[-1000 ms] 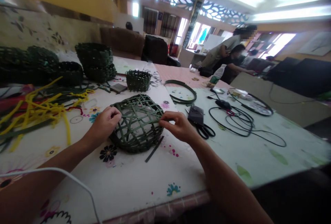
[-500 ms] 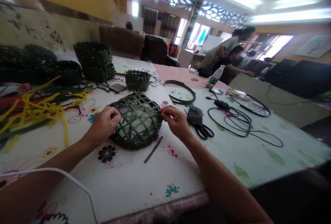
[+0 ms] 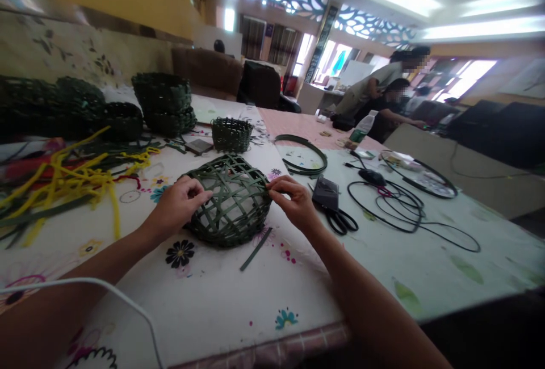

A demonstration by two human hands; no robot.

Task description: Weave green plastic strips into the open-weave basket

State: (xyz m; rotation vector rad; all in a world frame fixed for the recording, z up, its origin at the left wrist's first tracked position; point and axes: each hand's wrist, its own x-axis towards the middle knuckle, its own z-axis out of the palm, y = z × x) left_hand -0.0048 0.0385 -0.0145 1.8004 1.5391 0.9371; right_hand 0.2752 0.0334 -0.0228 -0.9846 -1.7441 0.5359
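Between the hands, an open-weave basket (image 3: pixel 230 201) of flat green strips, sitting dome-up, with pale showing through the wide gaps. Against its left side, the left hand (image 3: pixel 181 207), fingers curled and close together over the strips, probably steadying the loose weave. At its right edge, the right hand (image 3: pixel 293 201), thumb and forefinger pinched together on the strips, perhaps to adjust one; the exact strip hidden behind the fingers. Just below the right fingers, a loose green strip (image 3: pixel 256 250), flat and within easy reach.

Past the right fingers, a black phone (image 3: pixel 326 193) lying on black-handled scissors (image 3: pixel 338 222), then a coiled black cable (image 3: pixel 385 210). Left of the left fingers, a tangle of yellow strips (image 3: pixel 72 181) among darker green ones. Ahead of the fingers, a small woven basket (image 3: pixel 232 134), a green hoop (image 3: pixel 300 153) and, farther left, stacked dark green baskets (image 3: pixel 162 105), all on a floral tablecloth (image 3: pixel 213 301). Near the far end of the table, a water bottle (image 3: pixel 364 126). Beyond the table, two people (image 3: pixel 383 93) close together, one bending, one seated, with a brown sofa (image 3: pixel 204 72) and bright windows (image 3: pixel 462 76) around the room.
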